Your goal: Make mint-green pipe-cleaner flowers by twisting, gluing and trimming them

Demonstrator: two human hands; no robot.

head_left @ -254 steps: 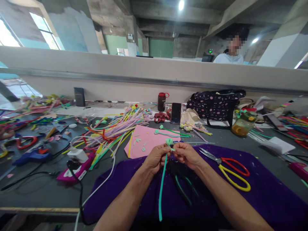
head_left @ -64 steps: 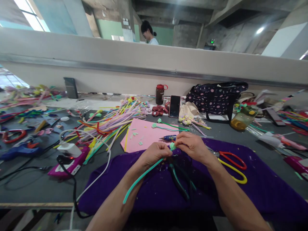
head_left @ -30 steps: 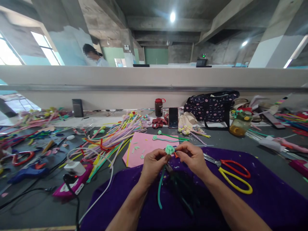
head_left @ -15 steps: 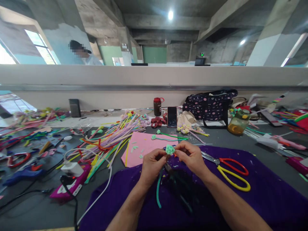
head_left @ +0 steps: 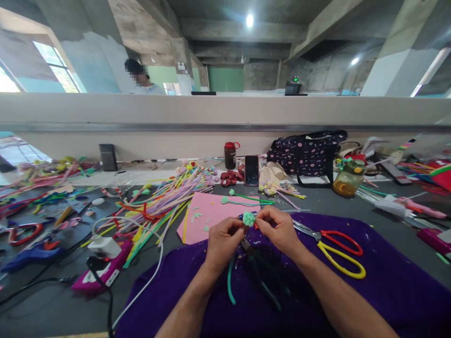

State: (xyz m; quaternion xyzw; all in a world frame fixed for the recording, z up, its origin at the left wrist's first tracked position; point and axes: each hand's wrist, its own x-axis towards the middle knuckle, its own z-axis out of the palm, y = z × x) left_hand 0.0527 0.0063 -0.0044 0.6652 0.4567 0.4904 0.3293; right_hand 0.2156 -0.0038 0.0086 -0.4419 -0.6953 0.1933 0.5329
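Note:
Between my hands is a small mint-green pipe-cleaner flower (head_left: 248, 218) with a bumpy head. My left hand (head_left: 225, 238) pinches it from below, and a green stem (head_left: 230, 284) hangs beneath that hand. The thumb and forefinger of my right hand (head_left: 279, 230) are closed at the flower's right edge. Dark-handled pliers (head_left: 262, 277) lie on the purple cloth (head_left: 169, 281) below my hands. Scissors (head_left: 341, 253) with one red and one yellow handle rest right of my right hand. Two similar green stems with small heads (head_left: 243, 202) lie beyond, across a pink sheet (head_left: 211, 206).
A heap of coloured pipe cleaners (head_left: 176, 188) spreads at the left, near a magenta power strip (head_left: 102, 272) with cables. At the back stand a red-lidded bottle (head_left: 230, 157), a phone (head_left: 251, 170), a patterned bag (head_left: 305, 157) and a jar (head_left: 348, 178). Behind the partition is a person (head_left: 144, 84).
The person behind the partition has shifted to the right. My hands keep nearly the same grip and place on the flower.

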